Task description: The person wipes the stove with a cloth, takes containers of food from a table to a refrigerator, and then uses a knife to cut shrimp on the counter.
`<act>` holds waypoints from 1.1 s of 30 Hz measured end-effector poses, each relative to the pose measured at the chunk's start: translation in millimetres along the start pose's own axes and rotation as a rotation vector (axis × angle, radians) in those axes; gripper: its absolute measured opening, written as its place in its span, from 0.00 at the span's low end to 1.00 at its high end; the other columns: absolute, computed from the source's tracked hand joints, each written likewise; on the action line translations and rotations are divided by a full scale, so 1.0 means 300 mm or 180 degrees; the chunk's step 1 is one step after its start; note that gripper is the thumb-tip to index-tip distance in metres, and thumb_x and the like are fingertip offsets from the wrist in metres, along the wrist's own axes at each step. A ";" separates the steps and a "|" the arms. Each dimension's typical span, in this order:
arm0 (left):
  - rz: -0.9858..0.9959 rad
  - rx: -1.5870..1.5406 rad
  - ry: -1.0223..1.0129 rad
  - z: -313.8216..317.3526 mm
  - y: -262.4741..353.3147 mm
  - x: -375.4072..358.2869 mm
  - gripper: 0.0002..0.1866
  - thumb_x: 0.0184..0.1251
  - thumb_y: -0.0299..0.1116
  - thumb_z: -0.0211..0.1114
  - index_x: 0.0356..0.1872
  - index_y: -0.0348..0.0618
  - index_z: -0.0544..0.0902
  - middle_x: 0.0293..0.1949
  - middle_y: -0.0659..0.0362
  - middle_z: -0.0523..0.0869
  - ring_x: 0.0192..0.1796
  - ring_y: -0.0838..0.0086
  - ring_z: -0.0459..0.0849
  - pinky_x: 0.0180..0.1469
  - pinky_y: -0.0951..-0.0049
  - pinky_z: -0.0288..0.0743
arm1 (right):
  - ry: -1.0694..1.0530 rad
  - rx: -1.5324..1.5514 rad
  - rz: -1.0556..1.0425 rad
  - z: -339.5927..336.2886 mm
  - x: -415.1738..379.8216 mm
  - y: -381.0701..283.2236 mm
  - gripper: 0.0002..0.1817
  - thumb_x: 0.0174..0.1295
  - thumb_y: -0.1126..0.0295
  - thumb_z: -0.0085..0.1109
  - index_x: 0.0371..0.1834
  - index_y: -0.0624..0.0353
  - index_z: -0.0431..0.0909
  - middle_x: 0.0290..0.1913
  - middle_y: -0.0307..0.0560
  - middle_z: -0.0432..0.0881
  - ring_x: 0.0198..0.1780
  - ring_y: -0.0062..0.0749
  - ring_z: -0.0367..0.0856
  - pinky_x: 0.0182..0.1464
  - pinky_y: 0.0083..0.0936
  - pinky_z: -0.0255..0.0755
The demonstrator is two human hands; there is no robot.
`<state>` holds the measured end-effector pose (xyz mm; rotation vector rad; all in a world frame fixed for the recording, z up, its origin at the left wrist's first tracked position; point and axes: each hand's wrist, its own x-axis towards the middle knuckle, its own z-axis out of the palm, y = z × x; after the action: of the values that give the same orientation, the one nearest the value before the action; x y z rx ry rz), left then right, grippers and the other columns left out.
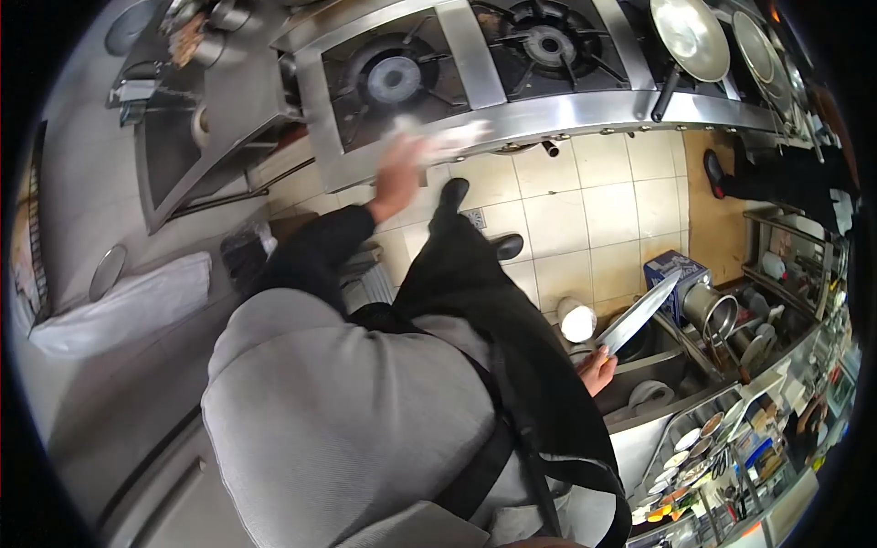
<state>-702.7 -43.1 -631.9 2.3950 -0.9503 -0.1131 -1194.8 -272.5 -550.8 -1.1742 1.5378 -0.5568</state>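
My left hand (399, 180) reaches over the front edge of the steel stove (356, 169), closed on a white cloth (461, 137). Hand and cloth are both blurred by motion. Lower right, my right hand (598, 370) is wrapped round the handle of a large knife (639, 315). Its wide blade points up and to the right, over a blue box (660, 266). Most of the handle is hidden by the fingers. A white round container (576, 321) stands just left of the blade.
Two burners (396, 79) (550, 46) and a pan (691, 38) are on the stove. A metal pot (708, 312) and a steel sink (630, 384) lie right, beside a counter with small dishes (690, 440). Another person's dark-clothed leg (767, 178) shows at far right.
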 end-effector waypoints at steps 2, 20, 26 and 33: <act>-0.0271 0.0973 0.0039 -0.133 -0.403 -0.298 0.29 0.59 0.19 0.58 0.64 0.45 0.77 0.63 0.44 0.78 0.68 0.49 0.74 0.69 0.53 0.67 | -0.0130 -0.0112 -0.0050 0.052 0.069 -0.057 0.17 0.78 0.58 0.55 0.32 0.52 0.65 0.21 0.29 0.64 0.19 0.12 0.60 0.19 0.16 0.54; -0.1498 -0.0444 0.0870 -0.278 -0.666 0.996 0.17 0.63 0.40 0.62 0.50 0.46 0.86 0.46 0.43 0.88 0.54 0.46 0.84 0.54 0.54 0.78 | -0.0103 -0.0118 -0.0329 0.370 0.329 -0.430 0.11 0.77 0.60 0.55 0.38 0.52 0.70 0.22 0.29 0.67 0.19 0.13 0.65 0.20 0.17 0.58; -0.0076 -0.0339 0.0418 0.222 -0.144 1.164 0.16 0.66 0.31 0.61 0.52 0.38 0.83 0.45 0.42 0.87 0.50 0.45 0.84 0.55 0.51 0.76 | -0.0071 -0.0171 -0.0004 0.362 0.291 -0.394 0.12 0.78 0.61 0.55 0.35 0.49 0.68 0.22 0.27 0.68 0.19 0.11 0.64 0.19 0.16 0.57; 0.0712 -0.0245 -0.0270 0.175 0.162 0.417 0.18 0.58 0.23 0.59 0.52 0.41 0.79 0.45 0.46 0.84 0.49 0.47 0.82 0.56 0.50 0.74 | 0.0136 0.0128 0.0105 0.260 0.308 -0.299 0.12 0.78 0.60 0.54 0.36 0.51 0.69 0.23 0.29 0.69 0.21 0.13 0.65 0.22 0.15 0.59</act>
<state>-653.1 -178.4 -635.4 2.2124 -1.2237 -0.1653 -1083.0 -373.2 -543.8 -1.1109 1.5725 -0.5917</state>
